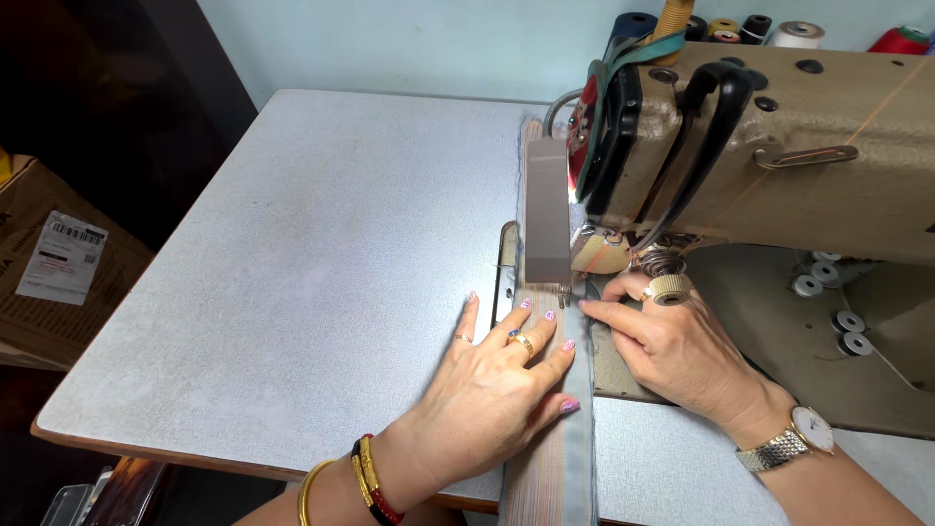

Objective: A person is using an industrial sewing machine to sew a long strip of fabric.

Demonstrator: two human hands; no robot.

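Grey speckled table (292, 253), left hand (497, 385) flat and right hand (672, 351) fingertips pressing fabric strip (550, 458), sewing machine (779, 156)

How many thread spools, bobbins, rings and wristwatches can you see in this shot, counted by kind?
Thread spools behind the sewing machine: 6
Bobbins on the machine bed: 5
Rings on the left hand: 2
Rings on the right hand: 1
Wristwatch: 1
Total: 15

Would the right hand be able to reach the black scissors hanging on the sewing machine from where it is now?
Probably yes: the right hand rests on the fabric strip just below the scissors, and nothing blocks the way up to them.
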